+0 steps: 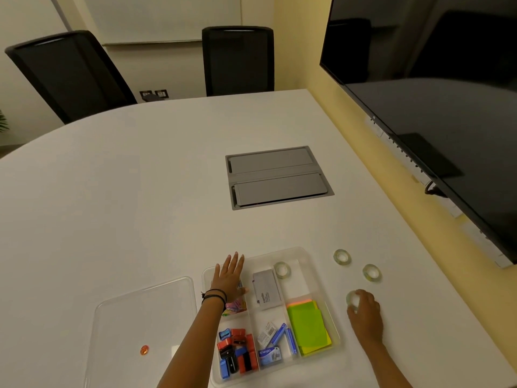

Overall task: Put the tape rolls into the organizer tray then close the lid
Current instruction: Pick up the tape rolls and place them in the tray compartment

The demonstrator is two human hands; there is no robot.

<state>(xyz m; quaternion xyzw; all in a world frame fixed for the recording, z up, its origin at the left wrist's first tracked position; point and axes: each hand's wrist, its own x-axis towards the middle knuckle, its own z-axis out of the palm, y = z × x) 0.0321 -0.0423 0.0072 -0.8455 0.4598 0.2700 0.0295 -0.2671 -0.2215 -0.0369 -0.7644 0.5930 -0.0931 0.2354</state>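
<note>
Two black chairs (70,71) stand at the far edge of a white table (140,191), which has a grey hatch (278,177) set in it and a dark screen (447,107) along its right side. One tape roll (282,269) lies in the clear organizer tray (305,252), two tape rolls (342,256) lie on the table to its right, and the lid (145,312) rests left of it. Left hand (228,278) lies flat, fingers spread, over the tray's left edge; right hand (365,310) is closed around a fourth roll (352,299) on the table.
</note>
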